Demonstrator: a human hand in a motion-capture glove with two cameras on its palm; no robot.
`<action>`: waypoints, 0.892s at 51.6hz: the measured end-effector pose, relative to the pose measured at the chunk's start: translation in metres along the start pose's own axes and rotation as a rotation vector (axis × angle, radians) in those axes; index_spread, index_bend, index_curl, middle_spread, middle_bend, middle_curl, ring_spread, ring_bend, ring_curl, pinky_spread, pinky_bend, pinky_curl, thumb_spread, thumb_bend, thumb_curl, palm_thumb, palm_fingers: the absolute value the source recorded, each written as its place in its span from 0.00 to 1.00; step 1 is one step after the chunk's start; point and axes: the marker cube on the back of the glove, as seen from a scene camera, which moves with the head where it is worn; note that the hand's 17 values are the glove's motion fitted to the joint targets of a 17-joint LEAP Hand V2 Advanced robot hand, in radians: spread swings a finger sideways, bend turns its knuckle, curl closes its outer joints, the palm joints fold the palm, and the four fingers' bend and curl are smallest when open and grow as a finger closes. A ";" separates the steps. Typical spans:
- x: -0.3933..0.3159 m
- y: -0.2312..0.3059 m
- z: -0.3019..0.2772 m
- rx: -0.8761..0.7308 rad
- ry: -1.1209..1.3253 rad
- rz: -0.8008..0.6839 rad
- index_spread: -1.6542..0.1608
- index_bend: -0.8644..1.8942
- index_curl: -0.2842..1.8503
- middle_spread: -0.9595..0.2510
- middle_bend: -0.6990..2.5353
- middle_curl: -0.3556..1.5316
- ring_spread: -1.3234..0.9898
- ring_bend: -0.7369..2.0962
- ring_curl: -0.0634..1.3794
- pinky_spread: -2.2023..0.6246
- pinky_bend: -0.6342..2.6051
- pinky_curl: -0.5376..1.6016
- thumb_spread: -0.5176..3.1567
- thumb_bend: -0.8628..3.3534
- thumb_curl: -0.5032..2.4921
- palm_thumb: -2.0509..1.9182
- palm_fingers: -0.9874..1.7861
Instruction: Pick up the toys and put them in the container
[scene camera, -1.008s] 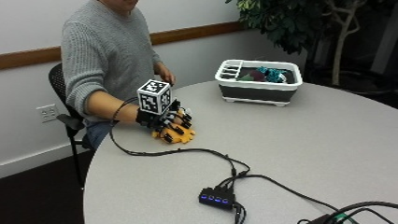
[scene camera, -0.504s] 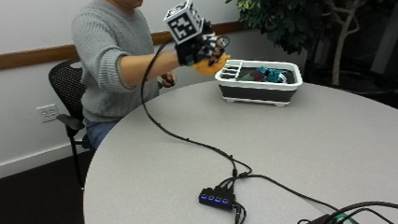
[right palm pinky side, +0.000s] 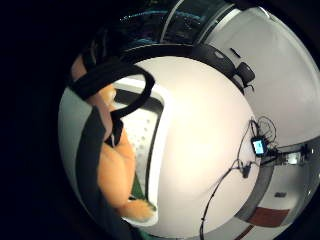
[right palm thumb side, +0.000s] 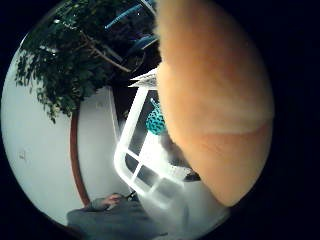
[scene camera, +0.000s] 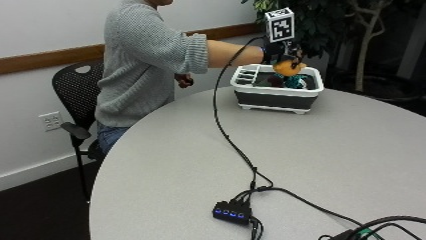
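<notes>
In the outside view my gloved right hand (scene camera: 282, 52) is stretched out over the white container (scene camera: 247, 92) at the table's far side. It grips an orange plush toy (scene camera: 291, 66), which hangs just above the container's open top. A teal toy (scene camera: 295, 81) lies inside. In the thumb side palm view the orange plush toy (right palm thumb side: 215, 100) fills much of the picture, with the container (right palm thumb side: 131, 165) and the teal toy (right palm thumb side: 156, 121) beyond it. In the little finger side palm view the orange toy (right palm pinky side: 117, 170) is over the container's rim (right palm pinky side: 159, 131).
A black USB hub (scene camera: 231, 212) and its cables lie on the round grey table (scene camera: 373, 150) near the front edge. A leafy plant (scene camera: 319, 20) stands behind the container. A black chair (scene camera: 72, 92) is at the person's side, and the bare left hand (scene camera: 183, 79) stays near the torso.
The hand lifted the orange toy off the table near the person and carried it up and across to above the container.
</notes>
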 end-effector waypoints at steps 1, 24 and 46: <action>0.001 0.000 0.006 -0.017 -0.006 0.012 0.67 0.50 0.49 0.59 0.43 0.52 0.32 0.59 0.55 0.64 0.53 0.47 0.31 0.24 0.46 0.66 0.60; 0.080 0.167 -0.003 -0.085 -0.178 0.060 0.73 0.35 0.33 0.68 0.25 0.39 0.51 0.34 0.38 0.79 0.49 0.43 0.49 0.20 0.35 0.52 0.26; 0.213 0.393 -0.096 0.050 -0.136 0.228 0.72 0.37 0.30 0.69 0.26 0.35 0.53 0.33 0.36 0.80 0.46 0.41 0.53 0.20 0.31 0.52 0.32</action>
